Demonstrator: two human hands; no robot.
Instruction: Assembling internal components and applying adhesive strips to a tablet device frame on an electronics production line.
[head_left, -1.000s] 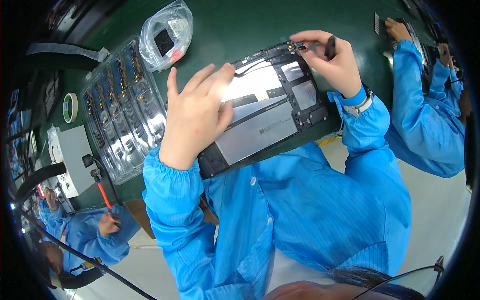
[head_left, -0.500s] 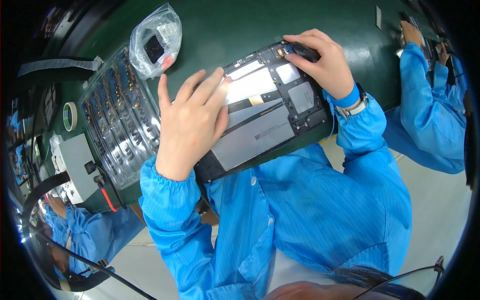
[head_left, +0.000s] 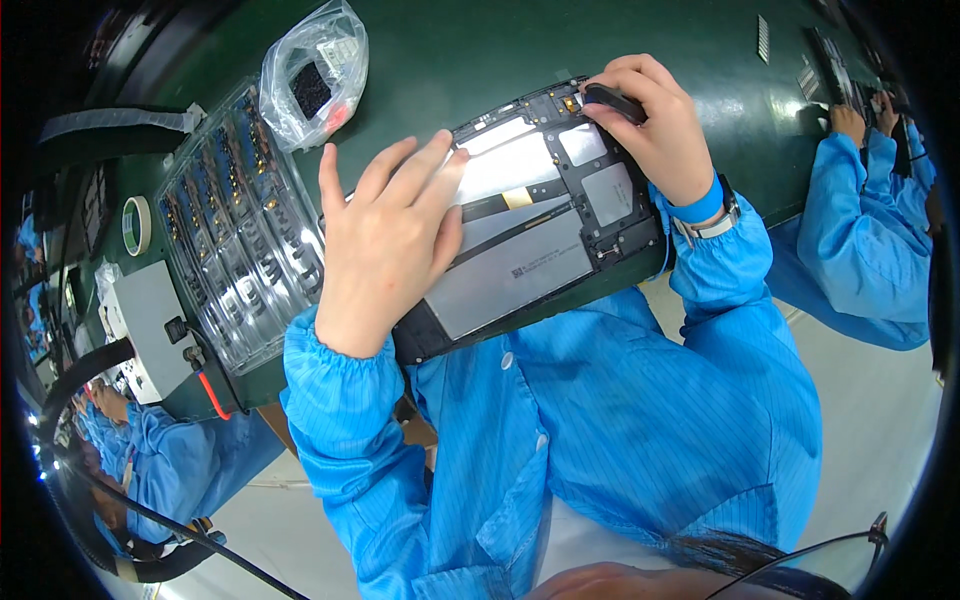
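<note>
An opened tablet [head_left: 530, 258] lies at a slant in front of me, its silver battery plates, black frame and small circuit parts showing. My left hand [head_left: 385, 235] rests flat over its left part, fingers spread and holding nothing. At the tablet's far right corner, my right hand [head_left: 660, 125] is closed around a small black tool with a rounded end [head_left: 614, 102]. The tip of that tool is hidden by my fingers, so I cannot tell whether it touches the board. A blue band and a watch are on my right wrist.
Left of the tablet stands a clear plastic tray [head_left: 225, 345] of small circuit parts, with a clear bag [head_left: 345, 95] at its far end. A tape roll [head_left: 137, 225] and a grey box with cables [head_left: 158, 325] are farther left. Co-workers in blue sleeves [head_left: 870, 240] sit on both sides.
My right hand has shifted slightly right and lifted the black tool's rounded end into clearer view. My left hand and the tablet have hardly moved. The right co-worker's hands moved down and right.
</note>
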